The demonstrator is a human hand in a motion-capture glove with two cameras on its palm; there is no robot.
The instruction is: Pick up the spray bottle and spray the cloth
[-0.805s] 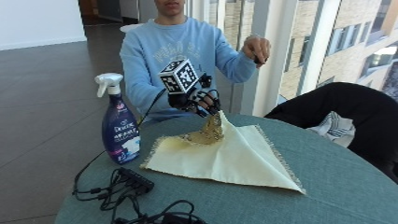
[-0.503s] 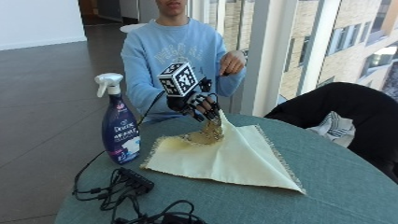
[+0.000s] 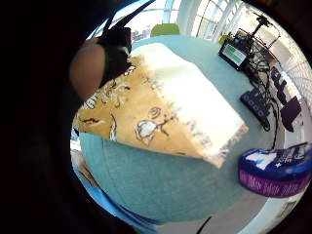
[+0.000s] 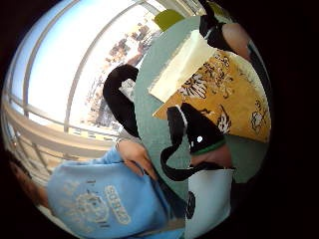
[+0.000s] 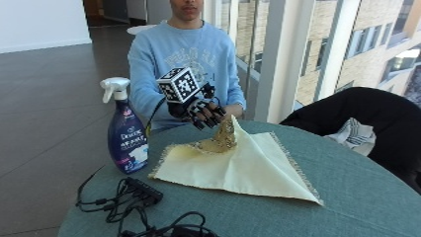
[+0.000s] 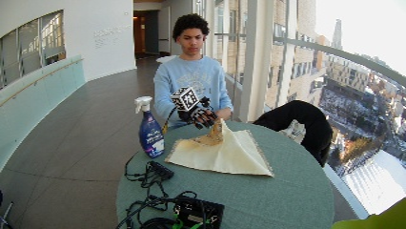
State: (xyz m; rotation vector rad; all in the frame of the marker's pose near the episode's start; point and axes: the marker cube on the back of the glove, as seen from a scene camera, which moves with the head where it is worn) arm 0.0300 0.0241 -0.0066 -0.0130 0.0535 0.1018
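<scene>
Outside view: gloved right hand point(image 5: 200, 109) pinches fringed yellow cloth point(image 5: 230, 165) into peak; plastic spray bottle point(image 5: 125, 128) upright beside, round teal desk point(image 5: 368, 197).

We see a round teal table point(image 5: 368, 197). The yellow cloth point(image 5: 236, 170) spreads below the fingers, its corner lifted; the spray bottle point(image 5: 125, 131) stands beside them, and black cables point(image 5: 131, 207) lie well beyond.

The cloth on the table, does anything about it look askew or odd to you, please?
Yes. The cloth is not lying flat: the gloved right hand pinches one corner and holds it up in a peak, showing its patterned underside. The spray bottle stands upright beside it, untouched.
</scene>
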